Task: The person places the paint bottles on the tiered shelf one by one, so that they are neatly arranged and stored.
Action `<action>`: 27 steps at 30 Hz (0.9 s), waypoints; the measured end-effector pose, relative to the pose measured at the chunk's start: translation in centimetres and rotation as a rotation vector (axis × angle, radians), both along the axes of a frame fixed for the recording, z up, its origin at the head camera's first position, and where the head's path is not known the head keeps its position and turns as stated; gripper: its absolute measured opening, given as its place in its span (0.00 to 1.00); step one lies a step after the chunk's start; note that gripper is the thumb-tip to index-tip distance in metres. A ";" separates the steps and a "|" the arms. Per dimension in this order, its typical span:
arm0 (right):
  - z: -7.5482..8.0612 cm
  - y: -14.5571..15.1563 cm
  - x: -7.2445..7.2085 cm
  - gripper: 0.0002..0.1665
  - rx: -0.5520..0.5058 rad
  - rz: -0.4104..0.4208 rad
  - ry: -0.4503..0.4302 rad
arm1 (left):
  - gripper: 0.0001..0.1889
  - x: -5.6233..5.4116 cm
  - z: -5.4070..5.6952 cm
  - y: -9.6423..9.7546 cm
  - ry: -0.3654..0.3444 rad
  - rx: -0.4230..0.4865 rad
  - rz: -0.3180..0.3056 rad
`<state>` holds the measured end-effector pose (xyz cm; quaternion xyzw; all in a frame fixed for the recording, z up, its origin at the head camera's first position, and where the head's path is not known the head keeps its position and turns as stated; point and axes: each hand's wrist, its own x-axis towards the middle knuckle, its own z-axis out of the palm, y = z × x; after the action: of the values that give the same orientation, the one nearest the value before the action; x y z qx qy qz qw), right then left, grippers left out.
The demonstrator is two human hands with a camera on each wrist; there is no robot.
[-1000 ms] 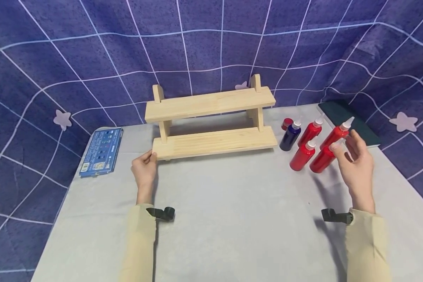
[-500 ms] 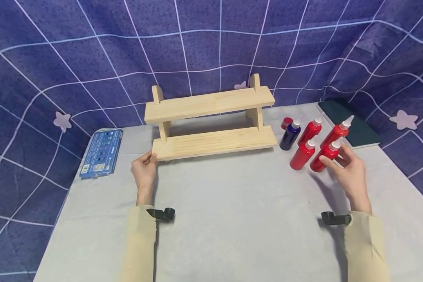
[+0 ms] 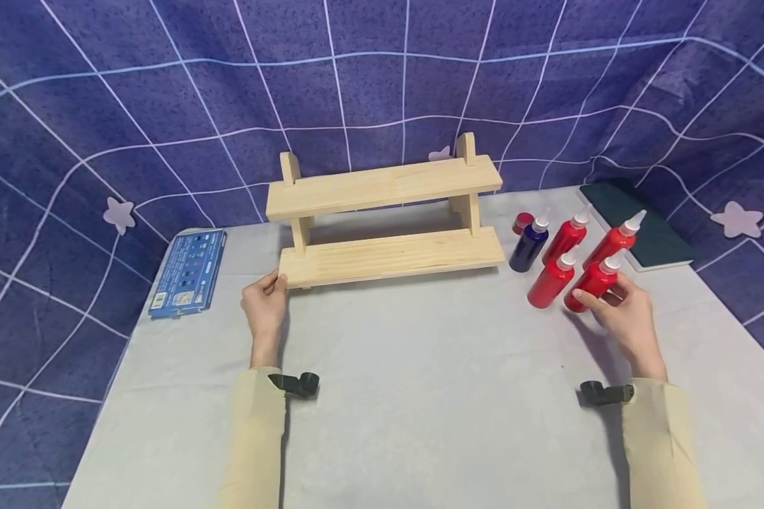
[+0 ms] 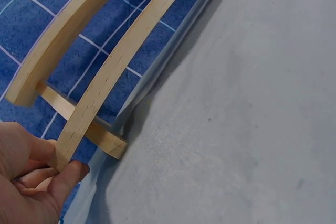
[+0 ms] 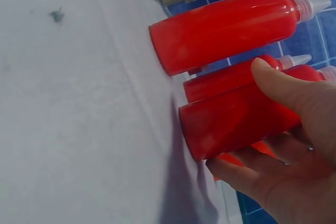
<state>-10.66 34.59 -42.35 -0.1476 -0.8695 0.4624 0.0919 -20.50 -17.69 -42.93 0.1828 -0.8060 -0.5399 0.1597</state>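
Note:
A two-tier wooden shelf point(image 3: 391, 256) stands at the back of the table. My left hand point(image 3: 265, 302) pinches the left end of its lower board, thumb and fingers on either side in the left wrist view. At the right, my right hand point(image 3: 625, 322) holds the front right red squeeze bottle point(image 5: 239, 121), thumb on one side and curled fingers on the other. The bottle is upright, with a white nozzle. Beside it stand another front red bottle point(image 3: 551, 281), two red bottles behind, including one farther right point(image 3: 611, 244), and a dark blue bottle point(image 3: 529, 245).
A red round cap or jar point(image 3: 523, 223) sits behind the blue bottle. At the back right lies a dark green book point(image 3: 643, 223). A flat blue box point(image 3: 187, 272) lies at the left. A blue grid-patterned curtain point(image 3: 382, 78) hangs behind the white-covered table point(image 3: 420, 396).
My right hand has moved left and slightly down from beside the front right red bottle and now has its thumb and fingers around it. My left hand stays on the shelf.

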 end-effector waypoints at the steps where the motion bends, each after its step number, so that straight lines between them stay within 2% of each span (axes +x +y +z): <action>1: -0.1 0.0 0.0 0.38 0.001 -0.002 -0.003 | 0.16 0.0 0.0 0.0 0.002 0.002 -0.001; 6: -0.4 0.0 0.0 0.37 0.016 -0.018 0.000 | 0.16 -0.1 0.0 0.1 0.007 0.008 -0.006; 13: 0.1 -0.1 0.1 0.40 0.014 -0.041 -0.056 | 0.16 0.0 0.0 0.1 -0.003 0.008 -0.007; 21: 2.3 -0.2 0.0 0.34 0.014 -0.062 0.057 | 0.16 0.0 0.0 -0.1 -0.004 0.016 -0.004; 27: 3.9 -0.6 0.1 0.34 -0.011 -0.092 0.080 | 0.16 -0.1 -0.2 -0.2 0.005 0.017 0.001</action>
<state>-10.59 33.99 -38.48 -0.1692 -0.8548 0.4681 0.1468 -20.62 -17.87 -43.09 0.1830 -0.8008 -0.5472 0.1606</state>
